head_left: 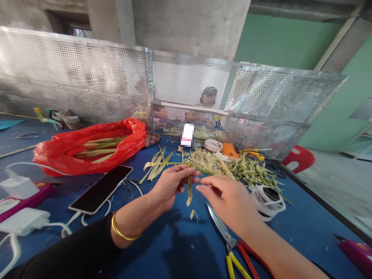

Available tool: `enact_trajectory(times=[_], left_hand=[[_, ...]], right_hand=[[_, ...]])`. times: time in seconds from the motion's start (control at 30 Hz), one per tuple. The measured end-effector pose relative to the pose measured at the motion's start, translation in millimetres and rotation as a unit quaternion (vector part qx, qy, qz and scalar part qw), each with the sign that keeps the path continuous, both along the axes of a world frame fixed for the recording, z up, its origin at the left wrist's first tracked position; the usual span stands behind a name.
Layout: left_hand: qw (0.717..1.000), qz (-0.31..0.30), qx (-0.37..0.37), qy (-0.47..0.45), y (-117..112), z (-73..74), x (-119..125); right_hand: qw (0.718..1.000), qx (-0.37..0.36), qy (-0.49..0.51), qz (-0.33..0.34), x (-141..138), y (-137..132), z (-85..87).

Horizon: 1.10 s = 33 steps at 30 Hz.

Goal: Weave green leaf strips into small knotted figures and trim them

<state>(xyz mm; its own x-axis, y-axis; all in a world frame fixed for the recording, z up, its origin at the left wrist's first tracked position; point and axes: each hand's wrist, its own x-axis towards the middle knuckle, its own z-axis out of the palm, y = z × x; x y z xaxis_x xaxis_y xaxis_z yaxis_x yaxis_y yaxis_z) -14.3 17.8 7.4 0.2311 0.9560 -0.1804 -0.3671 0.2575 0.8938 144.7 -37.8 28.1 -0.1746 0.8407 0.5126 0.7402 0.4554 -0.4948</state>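
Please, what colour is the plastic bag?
The plastic bag is red, seen in the head view.

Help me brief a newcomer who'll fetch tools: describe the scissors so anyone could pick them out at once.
Find the blue tabletop, then the near part beside the right hand. The scissors lie there, silver blades pointing away from the person. Their red and yellow handles set them apart from the roll of white string on the hand's other side.
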Motion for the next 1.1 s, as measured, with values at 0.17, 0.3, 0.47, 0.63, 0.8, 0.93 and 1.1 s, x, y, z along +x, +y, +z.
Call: enact_trajectory(times=[0.17,0.3,0.47,0.63,0.8,0.93,1.1], left_hand=[[1.000,0.000,0.014,-0.013,-4.7,-1.8,3.5],[1.000,-0.003,0.015,-0.003,-4.2,-0.1,3.2],[1.000,0.003,0.016,0.007,-3.1,4.6,2.0],[0.999,0.032,0.009,0.001,-1.8,7.8,1.0],[1.000,0.009,-0.007,0.000,-4.9,6.4,1.5],[1.000,-0.002,-0.018,0.006,-7.3,3.6,2.9],[1.000,0.005,-0.003,0.012,-4.7,0.0,3.7]], right_hand=[[0.975,-0.174,0.139,0.019,-20.1,18.7,-35.3],[0.942,-0.223,0.244,0.064,-24.2,19.8,-43.7],[0.914,-0.278,0.282,0.087,-28.7,8.3,-37.1],[0.898,-0.355,0.220,0.136,-28.8,2.6,-31.3],[0.920,-0.299,0.226,0.115,-29.8,5.0,-33.8],[0.936,-0.258,0.221,0.096,-32.2,8.3,-42.1],[0.952,-0.243,0.160,0.099,-34.3,3.0,-46.7]])
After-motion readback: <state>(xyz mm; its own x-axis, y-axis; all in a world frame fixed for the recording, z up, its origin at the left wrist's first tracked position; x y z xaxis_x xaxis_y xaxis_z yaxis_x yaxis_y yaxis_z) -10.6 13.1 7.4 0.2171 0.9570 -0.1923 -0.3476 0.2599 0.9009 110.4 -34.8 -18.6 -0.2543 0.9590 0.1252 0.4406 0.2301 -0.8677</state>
